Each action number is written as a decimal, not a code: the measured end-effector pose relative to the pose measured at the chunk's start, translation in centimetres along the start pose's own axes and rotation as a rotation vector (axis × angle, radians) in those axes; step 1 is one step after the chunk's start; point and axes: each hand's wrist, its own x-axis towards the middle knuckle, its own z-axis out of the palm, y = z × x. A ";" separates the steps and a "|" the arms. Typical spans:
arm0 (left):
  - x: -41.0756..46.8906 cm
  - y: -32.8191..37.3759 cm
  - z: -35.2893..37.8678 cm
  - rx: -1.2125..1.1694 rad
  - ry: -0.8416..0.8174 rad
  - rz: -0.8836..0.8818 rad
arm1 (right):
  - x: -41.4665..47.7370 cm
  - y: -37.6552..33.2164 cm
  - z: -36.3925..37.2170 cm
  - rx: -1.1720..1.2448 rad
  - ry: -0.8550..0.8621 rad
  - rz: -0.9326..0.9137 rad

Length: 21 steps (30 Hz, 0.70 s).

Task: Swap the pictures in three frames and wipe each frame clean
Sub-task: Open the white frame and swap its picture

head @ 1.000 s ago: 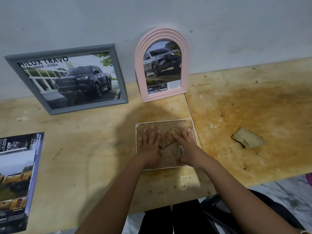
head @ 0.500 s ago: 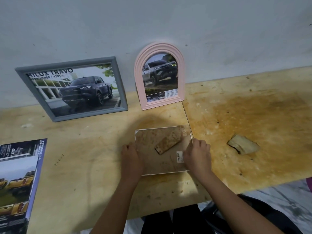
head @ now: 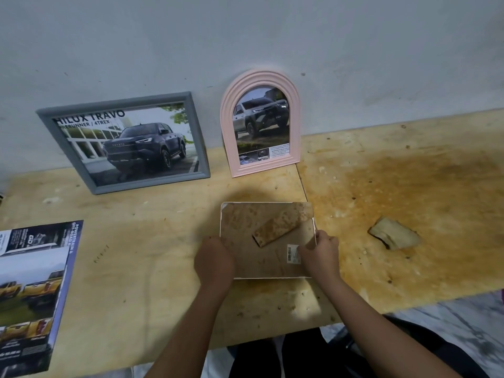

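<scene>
A white-edged frame (head: 245, 257) lies face down on the wooden table, its stained brown backing and folded stand up. My left hand (head: 214, 261) grips its left edge. My right hand (head: 319, 252) pinches its right edge by the barcode sticker. A grey frame (head: 124, 141) with a dark truck picture leans on the wall at the back left. Beside it stands a pink arched frame (head: 260, 122) holding a silver truck picture. A beige cloth (head: 394, 236) lies crumpled to the right.
A car brochure (head: 32, 290) lies flat at the table's left edge. The table (head: 409, 186) is stained orange-brown on its right half. The wall rises right behind the frames. My dark-clothed legs show below the table's front edge.
Both hands slid from flat on the frame's backing out to its left and right edges and took hold. The camera view tilted up a little.
</scene>
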 end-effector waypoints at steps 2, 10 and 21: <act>0.2 0.8 -0.9 -0.113 0.069 0.018 | 0.1 -0.2 -0.4 0.064 0.053 -0.030; 1.1 3.9 -3.7 -0.447 0.196 0.068 | 0.7 -4.3 -2.7 0.695 0.151 -0.122; 1.8 3.3 -2.9 -1.335 -0.231 -0.286 | 1.6 -3.1 -3.3 1.609 -0.241 0.176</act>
